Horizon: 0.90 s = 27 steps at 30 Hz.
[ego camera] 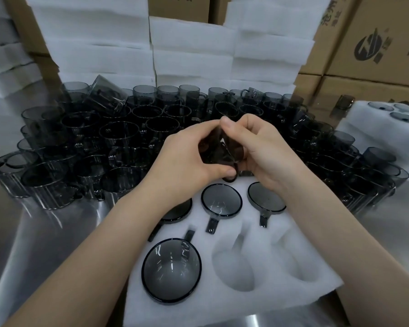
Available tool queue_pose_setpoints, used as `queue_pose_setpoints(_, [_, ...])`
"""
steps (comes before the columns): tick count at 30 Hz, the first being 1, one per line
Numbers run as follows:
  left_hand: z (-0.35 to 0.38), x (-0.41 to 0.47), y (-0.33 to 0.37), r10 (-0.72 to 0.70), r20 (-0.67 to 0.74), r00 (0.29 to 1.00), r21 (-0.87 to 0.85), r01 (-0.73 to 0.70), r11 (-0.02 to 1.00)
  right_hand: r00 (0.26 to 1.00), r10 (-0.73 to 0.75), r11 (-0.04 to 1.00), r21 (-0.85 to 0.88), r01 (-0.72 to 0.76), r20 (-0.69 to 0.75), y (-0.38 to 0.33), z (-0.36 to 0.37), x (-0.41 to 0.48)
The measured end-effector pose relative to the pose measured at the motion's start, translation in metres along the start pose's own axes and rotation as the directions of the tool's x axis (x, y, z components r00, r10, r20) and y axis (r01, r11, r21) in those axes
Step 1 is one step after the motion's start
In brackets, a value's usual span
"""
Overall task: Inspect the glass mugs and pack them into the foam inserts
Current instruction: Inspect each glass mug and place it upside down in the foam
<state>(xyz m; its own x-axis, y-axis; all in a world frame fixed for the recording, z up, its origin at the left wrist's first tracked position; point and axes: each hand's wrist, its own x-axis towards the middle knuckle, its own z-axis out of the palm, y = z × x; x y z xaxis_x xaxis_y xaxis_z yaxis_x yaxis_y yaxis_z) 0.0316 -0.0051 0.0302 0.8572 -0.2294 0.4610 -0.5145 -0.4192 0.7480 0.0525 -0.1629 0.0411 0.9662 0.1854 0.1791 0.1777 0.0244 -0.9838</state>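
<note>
1. In the head view, you are holding one dark glass mug up in the air, just over the far edge of the foam insert.
2. Your left hand is curling round the mug's left side, with the thumb pressing low, near the handle.
3. Your right hand is curling round the right side, with the thumb pinching near the top. Both hands are gripping this one mug.
4. The mug is looking smooth, shiny and see-through grey. I am guessing it is slippery and would smash if dropped, so holding the round body with both hands is looking safer than hanging it by the thin handle.
5. It is probably feeling light, but it is hard and not bending at all.
6. The foam insert is lying in front of you on the shiny steel table. It is white, soft and fuzzy, with round holes and a thin slot for each handle.
7. Four packed mugs are sitting in it, showing as dark round rings. One is hiding partly under your left arm.
8. Two empty holes are waiting at the near right.
9. Many more loose mugs are crowding the table behind your hands, and one is tilting on top.
10. White foam stacks and brown cardboard boxes are standing at the back.
</note>
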Motion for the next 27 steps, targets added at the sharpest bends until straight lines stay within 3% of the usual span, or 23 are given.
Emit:
queue_pose_setpoints(5, [-0.0008,0.0013,-0.0007,0.039,-0.010,0.999,-0.102,-0.040,0.994,0.998,0.048,0.994,0.103,-0.044,-0.036,-0.0015,-0.0025,0.0034])
queue_pose_setpoints(14, [-0.0043,0.0040,-0.0031,-0.053,-0.101,0.993,-0.374,0.011,0.927,0.964,0.051,0.940,0.312,-0.134,0.260,-0.0052,-0.0059,0.0019])
queue_pose_setpoints(17, [-0.0039,0.0035,-0.0025,-0.053,-0.100,0.994,-0.312,0.019,0.950,0.968,0.031,0.955,0.278,-0.102,0.249,-0.0026,-0.0036,0.0021])
queue_pose_setpoints(21, [-0.0019,0.0016,0.0000,-0.021,-0.096,0.995,-0.189,0.002,0.982,0.992,0.003,0.986,0.164,-0.024,0.128,-0.0010,-0.0004,0.0011])
queue_pose_setpoints(27, [0.0021,0.0009,-0.0021,0.009,-0.111,0.994,-0.009,-0.010,1.000,0.988,-0.154,0.987,-0.049,0.152,-0.034,0.0044,0.0005,0.0024])
